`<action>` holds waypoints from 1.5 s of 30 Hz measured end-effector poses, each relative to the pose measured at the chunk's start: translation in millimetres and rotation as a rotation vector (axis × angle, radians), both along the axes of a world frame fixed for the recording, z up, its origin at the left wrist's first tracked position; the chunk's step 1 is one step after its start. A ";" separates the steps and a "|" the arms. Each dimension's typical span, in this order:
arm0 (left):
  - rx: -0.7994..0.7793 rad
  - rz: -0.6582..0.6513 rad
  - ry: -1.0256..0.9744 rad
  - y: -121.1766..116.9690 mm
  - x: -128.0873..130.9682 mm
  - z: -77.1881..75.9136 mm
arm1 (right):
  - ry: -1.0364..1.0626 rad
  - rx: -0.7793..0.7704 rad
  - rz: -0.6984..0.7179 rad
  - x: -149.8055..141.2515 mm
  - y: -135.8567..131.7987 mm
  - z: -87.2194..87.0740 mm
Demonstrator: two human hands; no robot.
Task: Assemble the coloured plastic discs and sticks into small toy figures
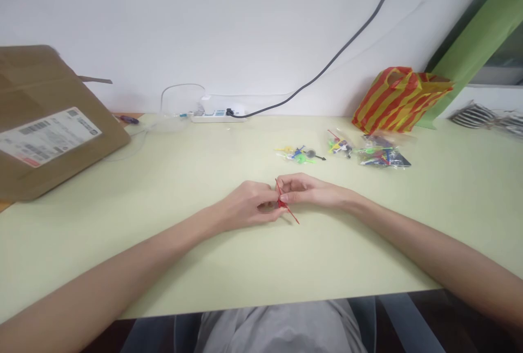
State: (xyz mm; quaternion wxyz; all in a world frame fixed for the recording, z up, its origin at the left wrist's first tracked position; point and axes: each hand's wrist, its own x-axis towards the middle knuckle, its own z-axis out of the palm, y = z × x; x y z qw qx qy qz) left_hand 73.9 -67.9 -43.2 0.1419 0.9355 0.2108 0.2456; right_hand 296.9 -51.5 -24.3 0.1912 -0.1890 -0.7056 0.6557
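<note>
Both my hands meet at the middle of the pale green table (163, 244). My left hand (249, 206) and my right hand (308, 189) pinch a small red plastic piece (283, 203) with thin red rods sticking out above and below the fingers. The fingers of both hands are curled round it. Behind my hands lies a loose heap of small coloured plastic parts (300, 154), and to its right two clear bags of such parts (382, 156).
A brown cardboard box (49, 124) with a shipping label stands at the left. A white power strip (218, 113) with a dark cable lies by the wall. A red-and-yellow striped bag (398, 99) sits at the back right. The table's near edge is just above my lap.
</note>
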 end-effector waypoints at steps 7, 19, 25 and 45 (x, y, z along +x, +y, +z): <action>0.198 0.142 -0.054 -3.4 5.9 -5.0 | 0.031 0.021 -0.024 -0.5 -0.9 1.7; 0.525 0.113 -0.144 -5.5 9.7 -10.8 | 0.134 -0.030 0.098 0.9 10.4 -16.1; 0.392 0.282 -0.055 15.5 -24.2 -6.7 | 0.191 -0.121 -0.060 32.2 27.5 -22.1; -0.131 0.329 0.055 23.2 -29.2 1.7 | 0.047 0.059 -0.123 37.0 25.5 -15.0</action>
